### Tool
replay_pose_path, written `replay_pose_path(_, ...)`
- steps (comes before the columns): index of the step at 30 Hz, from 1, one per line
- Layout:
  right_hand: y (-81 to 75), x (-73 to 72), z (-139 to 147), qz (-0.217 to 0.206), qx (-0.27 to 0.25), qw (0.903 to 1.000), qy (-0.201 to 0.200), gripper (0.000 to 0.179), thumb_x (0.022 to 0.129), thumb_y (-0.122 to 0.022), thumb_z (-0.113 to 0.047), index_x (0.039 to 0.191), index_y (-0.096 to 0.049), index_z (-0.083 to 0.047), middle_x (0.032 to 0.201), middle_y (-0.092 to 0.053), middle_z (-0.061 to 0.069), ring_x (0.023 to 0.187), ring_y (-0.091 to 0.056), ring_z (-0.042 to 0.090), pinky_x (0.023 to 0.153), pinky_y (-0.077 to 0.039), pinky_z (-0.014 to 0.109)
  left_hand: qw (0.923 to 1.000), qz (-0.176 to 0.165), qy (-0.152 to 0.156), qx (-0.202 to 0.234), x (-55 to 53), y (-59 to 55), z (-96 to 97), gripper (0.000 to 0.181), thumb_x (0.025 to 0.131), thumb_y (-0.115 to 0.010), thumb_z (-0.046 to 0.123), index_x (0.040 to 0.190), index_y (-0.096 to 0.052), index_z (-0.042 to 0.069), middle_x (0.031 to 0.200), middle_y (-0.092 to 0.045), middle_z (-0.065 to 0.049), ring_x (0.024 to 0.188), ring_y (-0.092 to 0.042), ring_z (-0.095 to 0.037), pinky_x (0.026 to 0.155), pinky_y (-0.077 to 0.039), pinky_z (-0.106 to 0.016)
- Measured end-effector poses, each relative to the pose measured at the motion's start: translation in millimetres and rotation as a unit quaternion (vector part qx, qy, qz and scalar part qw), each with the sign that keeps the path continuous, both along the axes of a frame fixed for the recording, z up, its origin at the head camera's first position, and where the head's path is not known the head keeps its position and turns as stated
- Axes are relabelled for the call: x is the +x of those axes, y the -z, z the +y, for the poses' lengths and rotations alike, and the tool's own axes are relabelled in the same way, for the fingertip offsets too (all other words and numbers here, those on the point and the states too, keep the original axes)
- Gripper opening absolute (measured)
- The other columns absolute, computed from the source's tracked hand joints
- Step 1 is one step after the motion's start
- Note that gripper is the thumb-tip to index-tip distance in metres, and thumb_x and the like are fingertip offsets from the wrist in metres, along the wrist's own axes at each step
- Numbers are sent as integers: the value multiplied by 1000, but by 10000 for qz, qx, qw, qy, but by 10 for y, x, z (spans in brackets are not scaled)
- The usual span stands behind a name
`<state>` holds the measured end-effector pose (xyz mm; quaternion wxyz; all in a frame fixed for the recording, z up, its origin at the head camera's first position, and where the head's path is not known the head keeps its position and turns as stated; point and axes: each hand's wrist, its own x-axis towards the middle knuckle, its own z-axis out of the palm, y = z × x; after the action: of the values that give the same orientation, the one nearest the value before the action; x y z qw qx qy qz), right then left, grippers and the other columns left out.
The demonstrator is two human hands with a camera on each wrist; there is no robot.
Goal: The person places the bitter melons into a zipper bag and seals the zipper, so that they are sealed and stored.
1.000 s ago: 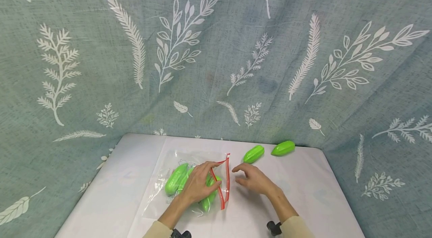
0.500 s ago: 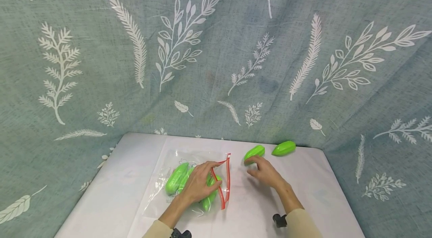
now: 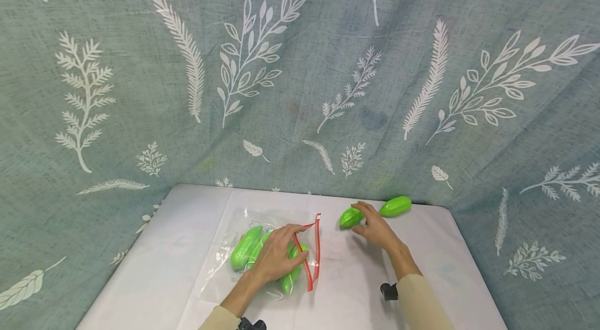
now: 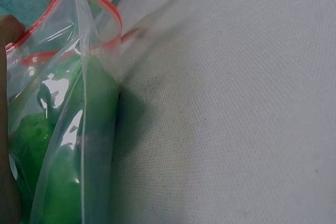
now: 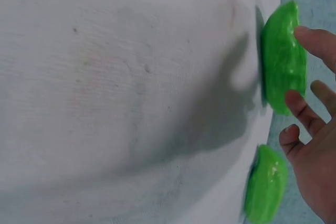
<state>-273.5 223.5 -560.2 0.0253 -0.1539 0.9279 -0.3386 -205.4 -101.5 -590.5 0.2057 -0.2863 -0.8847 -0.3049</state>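
A clear zip bag (image 3: pixel 225 278) with a red zip edge lies on the table, several bright green, ridged, cucumber-shaped pieces (image 3: pixel 246 249) inside it. My left hand (image 3: pixel 276 257) lies over the bag and holds the upper layer of its mouth back, so the mouth gapes toward the right. In the left wrist view the bag (image 4: pixel 97 129) rises beside the fingers. At the back, my right hand (image 3: pixel 377 228) reaches over a loose green piece (image 3: pixel 349 218), thumb and fingers spread around it. The right wrist view has the fingertips right at that piece (image 5: pixel 283 59).
A second loose green piece (image 3: pixel 396 206) lies just right of the right hand, near the table's back edge. The white-covered table (image 3: pixel 154 257) is bordered by a hanging grey-green curtain (image 3: pixel 300 153) with white leaf prints.
My right hand has moved right and away from me, from beside the bag's mouth to over the nearer loose green piece. The left hand and bag stay in place.
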Motion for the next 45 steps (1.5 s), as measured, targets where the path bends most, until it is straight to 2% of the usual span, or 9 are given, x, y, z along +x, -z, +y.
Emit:
replay_pose_path(2,13,-22,29,-8,51,10000,25,72,89,-75,-16,152,-41,-14,161,-29,19,138,-42,43,107,-40,62,10000,20,-5,12,-1,6,2,63,82,-78,43,138,-56,24,128,-61,12,120,-59,-13,102,-48,-42)
replay_pose_path(7,54,-63,80,-165,162,9997,76,79,89,-75,-16,157,-34,-14,164,-19,21,134,-47,45,105,-42,61,10000,67,-30,24,-1,22,5,64,81,-78,42,138,-56,24,127,-62,11,119,-60,-13,101,-48,-43)
replay_pose_path(13,75,-102,81,-398,122,9991,100,85,88,-77,-17,159,-30,-16,167,-14,18,143,-34,45,110,-34,65,9999,142,12,19,1,22,4,64,81,-78,42,139,-56,23,127,-63,10,118,-61,-14,100,-49,-43)
replay_pose_path(20,99,-114,72,-446,297,9982,270,86,88,-78,-21,159,-31,-23,163,-21,17,131,-49,44,105,-41,64,10000,72,36,24,-4,5,5,64,82,-77,41,139,-55,24,128,-62,10,119,-60,-15,100,-49,-44)
replay_pose_path(24,110,-114,72,-493,417,9972,390,86,88,-79,-23,159,-31,-27,159,-24,16,133,-47,46,104,-40,65,10000,-8,0,-4,-5,1,5,64,82,-78,42,139,-55,25,128,-62,11,119,-60,-13,101,-49,-42)
replay_pose_path(30,116,-110,68,-522,522,9958,533,84,87,-79,-24,158,-34,-25,151,-31,16,131,-48,41,105,-41,62,9998,-166,-69,-57,0,10,6,63,83,-78,41,139,-55,24,129,-61,11,121,-58,-13,104,-47,-42)
replay_pose_path(37,119,-90,53,-619,575,9937,735,75,87,-79,-23,154,-43,-20,143,-37,15,127,-51,39,103,-42,61,9999,-97,-79,-4,5,3,7,64,80,-82,36,136,-56,23,128,-62,10,119,-60,-13,102,-48,-42)
replay_pose_path(45,170,-83,58,-484,529,9945,766,68,88,-78,-27,149,-48,-23,140,-40,20,124,-53,41,100,-44,63,9998,-179,-62,-5,1,13,4,65,80,-82,36,138,-55,24,129,-61,12,120,-59,-12,103,-47,-41)
